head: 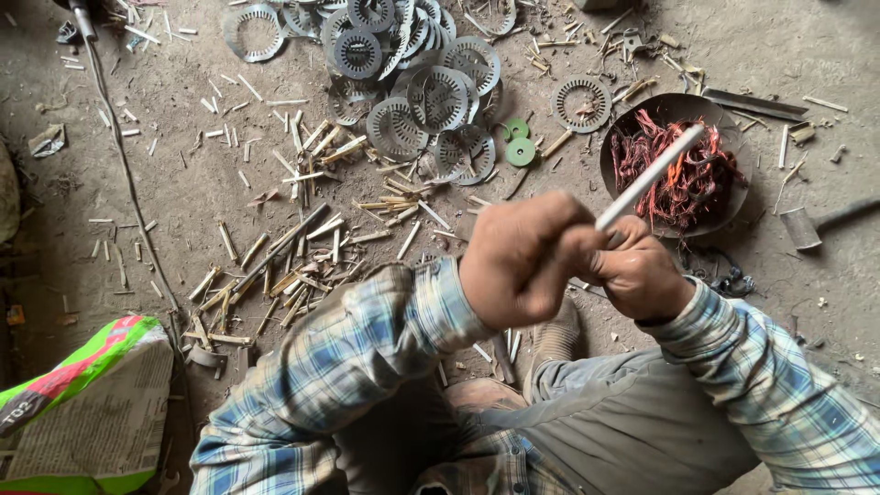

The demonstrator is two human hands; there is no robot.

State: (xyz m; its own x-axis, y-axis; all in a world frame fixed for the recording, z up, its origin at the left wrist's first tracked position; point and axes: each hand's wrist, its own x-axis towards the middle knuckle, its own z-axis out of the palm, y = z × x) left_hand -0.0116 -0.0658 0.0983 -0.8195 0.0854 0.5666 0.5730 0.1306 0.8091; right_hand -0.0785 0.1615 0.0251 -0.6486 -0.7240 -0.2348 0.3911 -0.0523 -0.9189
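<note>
My left hand and my right hand are pressed together in front of me, both closed around the lower end of a thin white stick. The stick slants up and to the right, out over a dark round pan filled with tangled reddish copper wire. My sleeves are blue plaid, and my knees and a worn shoe show below my hands.
Several toothed metal rings lie piled at the top centre, with two green discs beside them. Splinters and short sticks litter the dirt floor. A green and red sack sits bottom left; a hammer lies at right.
</note>
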